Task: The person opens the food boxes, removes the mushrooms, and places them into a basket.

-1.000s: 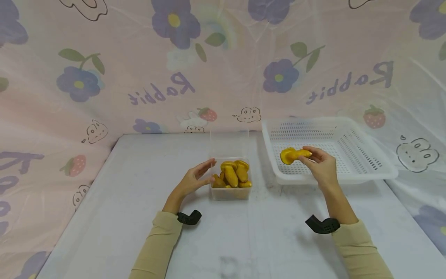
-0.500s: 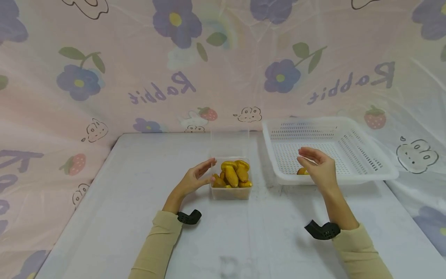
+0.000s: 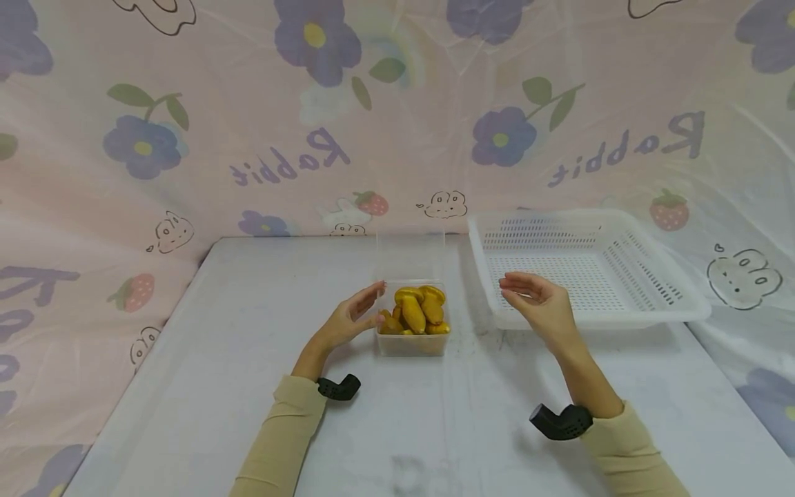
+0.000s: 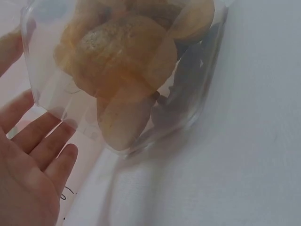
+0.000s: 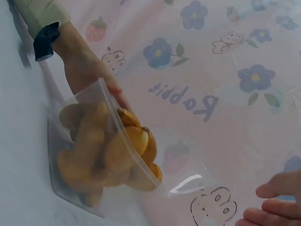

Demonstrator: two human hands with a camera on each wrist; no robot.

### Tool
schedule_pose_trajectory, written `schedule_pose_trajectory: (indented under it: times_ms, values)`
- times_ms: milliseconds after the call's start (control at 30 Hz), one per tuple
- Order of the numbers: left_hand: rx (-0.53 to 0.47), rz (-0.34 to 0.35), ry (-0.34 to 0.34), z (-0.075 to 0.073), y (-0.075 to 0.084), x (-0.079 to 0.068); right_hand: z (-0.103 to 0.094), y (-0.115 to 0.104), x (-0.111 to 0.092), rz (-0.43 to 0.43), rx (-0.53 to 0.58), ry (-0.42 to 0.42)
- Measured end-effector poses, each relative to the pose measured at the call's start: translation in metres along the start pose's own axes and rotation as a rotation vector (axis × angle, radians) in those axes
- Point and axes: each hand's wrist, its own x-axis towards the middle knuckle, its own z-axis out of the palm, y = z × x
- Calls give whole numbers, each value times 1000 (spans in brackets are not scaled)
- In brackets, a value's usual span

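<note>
A: What just changed?

B: My right hand (image 3: 543, 307) has let a mushroom go in the white basket (image 3: 652, 316), right of frame, and drifted left, thumb slightly apart from the fingers, pinching nothing (the released piece is hidden, probably behind the hand). One piece moved, I'd judge; the other mushrooms (image 3: 413, 312) fill the clear box (image 3: 410, 347) at centre.

A: Your left hand (image 3: 346, 321)?

B: Fingers spread, touching the box. The head view shows me the pile's top; the right wrist view shows lower pieces through the wall.
</note>
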Motion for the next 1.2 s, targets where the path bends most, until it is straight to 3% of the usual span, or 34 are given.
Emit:
schedule_pose_trajectory:
  times_ms: [600, 1200]
  values:
    - [27, 29, 4, 4, 1, 1, 45, -15, 2, 76, -129, -184]
    - [32, 46, 0, 4, -1, 1, 89, -13, 12, -80, -177, -190]
